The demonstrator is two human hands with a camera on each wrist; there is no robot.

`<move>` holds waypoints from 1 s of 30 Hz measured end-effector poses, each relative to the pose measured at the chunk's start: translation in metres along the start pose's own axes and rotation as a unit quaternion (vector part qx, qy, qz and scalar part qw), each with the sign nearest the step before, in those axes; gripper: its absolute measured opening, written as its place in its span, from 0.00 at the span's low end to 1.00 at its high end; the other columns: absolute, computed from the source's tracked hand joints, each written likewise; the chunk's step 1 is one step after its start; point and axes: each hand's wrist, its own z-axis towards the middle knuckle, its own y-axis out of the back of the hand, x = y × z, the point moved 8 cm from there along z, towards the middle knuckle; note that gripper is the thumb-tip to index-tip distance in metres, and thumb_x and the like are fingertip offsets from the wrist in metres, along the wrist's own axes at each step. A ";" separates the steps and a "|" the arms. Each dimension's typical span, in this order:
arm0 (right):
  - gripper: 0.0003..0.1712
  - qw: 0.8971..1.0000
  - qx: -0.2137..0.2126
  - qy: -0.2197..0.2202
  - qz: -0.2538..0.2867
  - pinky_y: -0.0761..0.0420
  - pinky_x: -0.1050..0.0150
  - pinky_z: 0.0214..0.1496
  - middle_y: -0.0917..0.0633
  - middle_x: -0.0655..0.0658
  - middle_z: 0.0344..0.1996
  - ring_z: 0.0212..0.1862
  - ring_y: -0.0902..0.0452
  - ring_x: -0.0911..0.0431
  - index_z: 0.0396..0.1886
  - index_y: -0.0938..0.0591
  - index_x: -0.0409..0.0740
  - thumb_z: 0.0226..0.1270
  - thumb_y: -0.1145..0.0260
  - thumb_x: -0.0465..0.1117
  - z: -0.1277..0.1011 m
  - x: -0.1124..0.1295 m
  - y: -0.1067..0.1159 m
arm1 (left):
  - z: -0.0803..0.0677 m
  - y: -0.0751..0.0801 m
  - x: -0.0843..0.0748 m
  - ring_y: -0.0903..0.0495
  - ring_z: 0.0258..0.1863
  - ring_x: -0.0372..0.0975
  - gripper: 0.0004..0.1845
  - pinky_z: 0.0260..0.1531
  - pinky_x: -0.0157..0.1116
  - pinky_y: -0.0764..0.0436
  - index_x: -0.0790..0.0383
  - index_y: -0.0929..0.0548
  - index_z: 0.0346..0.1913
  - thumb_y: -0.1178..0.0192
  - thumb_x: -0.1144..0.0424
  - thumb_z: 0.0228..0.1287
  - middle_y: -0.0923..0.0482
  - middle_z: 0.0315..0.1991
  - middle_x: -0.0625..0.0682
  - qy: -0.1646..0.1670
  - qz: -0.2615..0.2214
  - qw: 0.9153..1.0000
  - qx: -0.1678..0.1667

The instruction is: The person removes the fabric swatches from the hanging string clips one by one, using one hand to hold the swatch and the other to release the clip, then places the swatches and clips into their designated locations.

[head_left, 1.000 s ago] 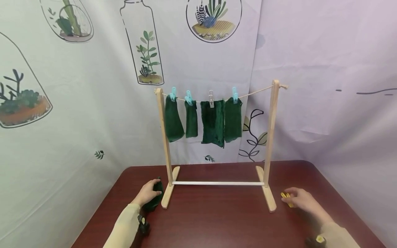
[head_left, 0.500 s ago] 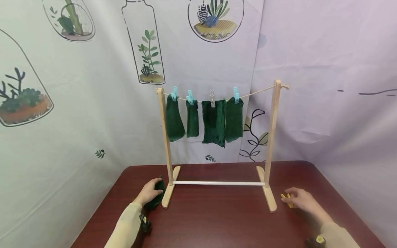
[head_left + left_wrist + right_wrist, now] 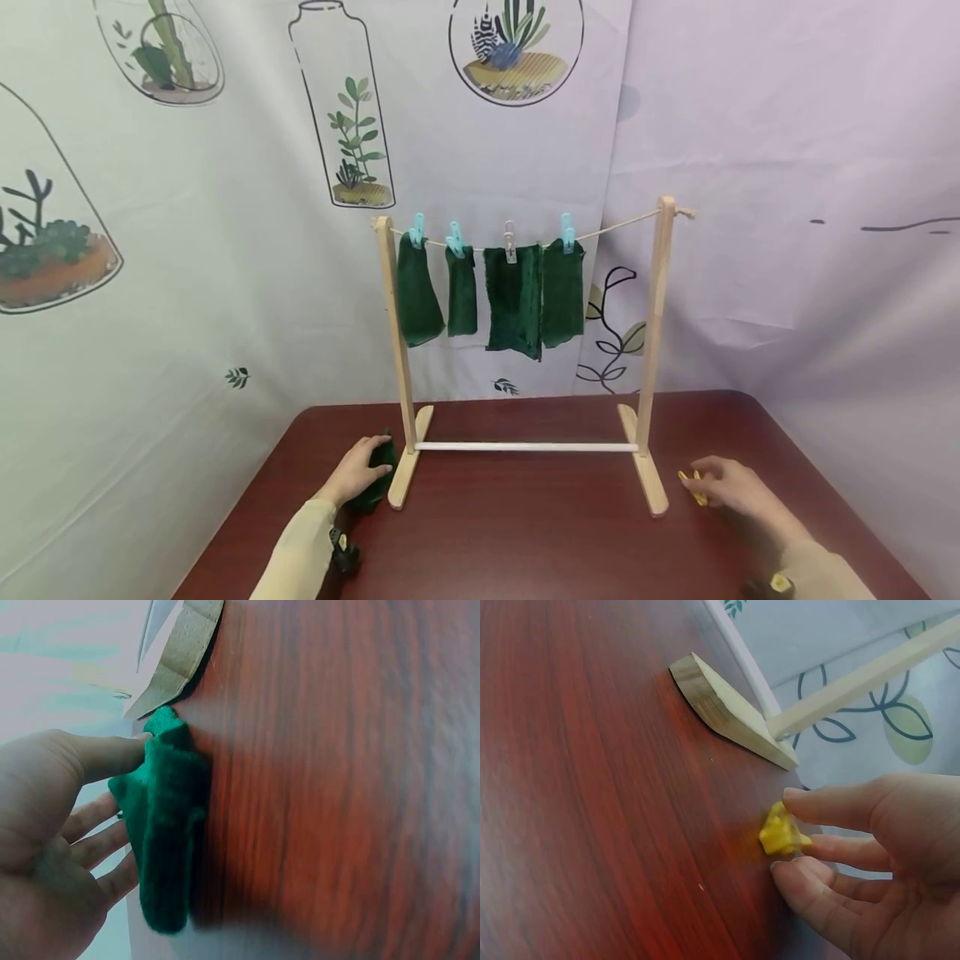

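My left hand (image 3: 358, 472) lies on a crumpled dark green cloth (image 3: 379, 485) on the table, just left of the drying rack's left foot. In the left wrist view the thumb and nearly straight fingers (image 3: 96, 825) touch the cloth (image 3: 166, 832) from either side. My right hand (image 3: 731, 487) rests on the table to the right of the rack's right foot. Its fingertips are at a small yellow clothespin (image 3: 693, 487). In the right wrist view the clothespin (image 3: 783, 833) lies between the thumb (image 3: 832, 804) and the fingers below it, which are not pressed together on it.
A wooden drying rack (image 3: 654, 333) stands mid-table with a string across its top. Several green cloths (image 3: 513, 300) hang from it on blue and clear pegs (image 3: 567, 232). The dark red table (image 3: 525, 533) ends near a printed fabric backdrop behind.
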 end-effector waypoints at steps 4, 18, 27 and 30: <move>0.33 1.000 0.019 0.002 0.019 0.15 0.60 0.36 0.17 0.43 0.34 0.34 0.16 0.52 0.57 0.27 0.19 0.68 0.30 0.44 -0.003 -0.004 0.005 | -0.006 0.005 0.000 0.27 0.61 0.60 0.27 0.57 0.60 0.27 0.70 0.26 0.67 0.34 0.69 0.66 0.29 0.62 0.66 -0.004 -0.007 1.000 -0.005; 0.29 0.998 -0.007 0.031 -0.055 0.19 0.60 0.33 0.14 0.40 0.37 0.30 0.19 0.54 0.56 0.25 0.24 0.72 0.35 0.47 -0.014 0.013 0.042 | -0.011 0.038 -0.019 0.26 0.61 0.57 0.25 0.56 0.59 0.26 0.66 0.27 0.68 0.38 0.67 0.71 0.26 0.62 0.63 -0.033 0.000 0.999 -0.032; 0.26 0.994 -0.036 0.090 -0.041 0.20 0.64 0.33 0.14 0.41 0.39 0.31 0.18 0.55 0.58 0.24 0.26 0.74 0.35 0.45 -0.025 0.054 0.062 | -0.012 0.071 -0.056 0.22 0.57 0.56 0.22 0.53 0.58 0.22 0.61 0.24 0.66 0.39 0.64 0.73 0.23 0.60 0.61 -0.079 -0.002 0.993 -0.092; 0.25 0.993 -0.039 0.104 -0.029 0.19 0.64 0.34 0.14 0.41 0.40 0.33 0.18 0.59 0.58 0.23 0.27 0.74 0.35 0.44 -0.031 0.071 0.067 | -0.017 0.078 -0.071 0.21 0.57 0.55 0.22 0.52 0.57 0.22 0.61 0.24 0.67 0.39 0.63 0.73 0.22 0.60 0.60 -0.093 0.005 0.991 -0.098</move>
